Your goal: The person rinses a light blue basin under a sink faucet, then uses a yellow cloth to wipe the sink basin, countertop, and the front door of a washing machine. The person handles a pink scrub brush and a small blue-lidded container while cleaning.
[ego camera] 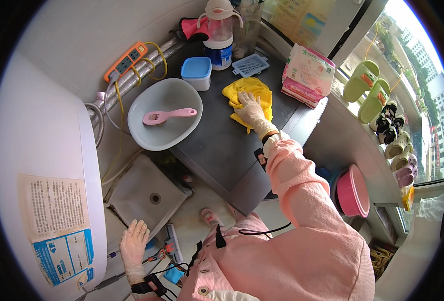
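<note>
My right hand (251,112), in a thin translucent glove, presses down on a crumpled yellow cloth (265,92), holding it against the dark top of a cabinet (214,158). Left of the cloth sits a pale oval basin (162,139) with a pink hairbrush (165,116) lying in it. My left hand (133,240), gloved too, hangs low near the front of a floor-level sink (147,180). It is empty, with the fingers extended.
Behind the cloth stand a blue-lidded tub (196,71), a blue plastic grater-like tray (251,65), a handled bottle (219,22) and a washing powder bag (307,73). An orange power strip (126,62) lies along foil-wrapped pipes. Slippers (374,99) line the window ledge. Pink basins (353,192) stand right.
</note>
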Available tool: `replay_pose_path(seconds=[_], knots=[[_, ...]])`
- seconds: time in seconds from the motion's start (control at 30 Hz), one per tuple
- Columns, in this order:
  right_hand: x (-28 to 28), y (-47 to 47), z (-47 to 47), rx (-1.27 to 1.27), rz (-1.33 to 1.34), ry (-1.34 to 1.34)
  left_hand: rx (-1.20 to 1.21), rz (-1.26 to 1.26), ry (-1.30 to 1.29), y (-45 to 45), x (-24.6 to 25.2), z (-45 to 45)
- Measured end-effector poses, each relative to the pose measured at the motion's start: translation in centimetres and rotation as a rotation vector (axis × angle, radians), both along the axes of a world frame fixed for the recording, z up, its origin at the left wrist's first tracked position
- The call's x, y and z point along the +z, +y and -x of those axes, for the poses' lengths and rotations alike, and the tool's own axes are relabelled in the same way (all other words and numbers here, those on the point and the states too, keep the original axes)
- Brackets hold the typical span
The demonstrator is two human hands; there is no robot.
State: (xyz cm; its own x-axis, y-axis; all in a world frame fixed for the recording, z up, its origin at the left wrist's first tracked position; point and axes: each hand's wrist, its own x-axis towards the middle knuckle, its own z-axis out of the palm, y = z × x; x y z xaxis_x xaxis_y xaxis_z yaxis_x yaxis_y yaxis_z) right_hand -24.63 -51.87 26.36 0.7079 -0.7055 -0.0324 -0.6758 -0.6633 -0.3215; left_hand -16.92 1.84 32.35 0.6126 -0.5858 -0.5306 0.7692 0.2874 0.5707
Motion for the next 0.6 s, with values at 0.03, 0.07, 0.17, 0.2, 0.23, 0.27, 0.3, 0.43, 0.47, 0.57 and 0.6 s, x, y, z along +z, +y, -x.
replay_pose_path(seconds=[0.03,0.07,0.17,0.2,0.23,0.27,0.3,0.43,0.47,0.57,0.6], knots=[[-0.3,0.1,-0.6,0.065,-0.008,-0.015,0.020,0.006,0.012,0.3,-0.1,0.3],[-0.7,0.4,-1.0,0.120,-0.008,-0.024,0.041,0.012,0.022,0.7,-0.3,0.5],[-1.0,0.7,-2.3,0.145,0.017,-0.037,0.048,0.003,0.033,1.3,-0.7,1.0],[-1.0,0.6,-2.7,0.138,0.036,-0.014,0.042,0.009,0.039,1.5,-0.7,1.2],[-0.9,0.5,-3.1,0.137,0.019,-0.014,0.036,0.020,0.042,1.6,-0.8,1.3],[-0.7,0.2,-3.6,0.135,0.010,-0.012,0.030,0.027,0.044,1.6,-0.9,1.4],[-0.5,0.0,-4.2,0.128,0.001,-0.005,0.016,0.035,0.030,1.7,-0.9,1.4],[0.3,-0.3,-5.0,0.206,0.027,0.077,-0.020,0.033,-0.003,1.7,-1.0,1.6],[0.3,0.0,-4.8,0.233,0.023,0.095,-0.034,0.041,-0.015,1.7,-1.0,1.7],[0.2,2.1,-3.3,0.357,0.057,0.110,0.031,0.021,0.031,1.6,-1.0,2.0],[0.1,3.0,-2.7,0.401,0.078,0.133,0.033,0.025,0.037,1.5,-1.0,2.0]])
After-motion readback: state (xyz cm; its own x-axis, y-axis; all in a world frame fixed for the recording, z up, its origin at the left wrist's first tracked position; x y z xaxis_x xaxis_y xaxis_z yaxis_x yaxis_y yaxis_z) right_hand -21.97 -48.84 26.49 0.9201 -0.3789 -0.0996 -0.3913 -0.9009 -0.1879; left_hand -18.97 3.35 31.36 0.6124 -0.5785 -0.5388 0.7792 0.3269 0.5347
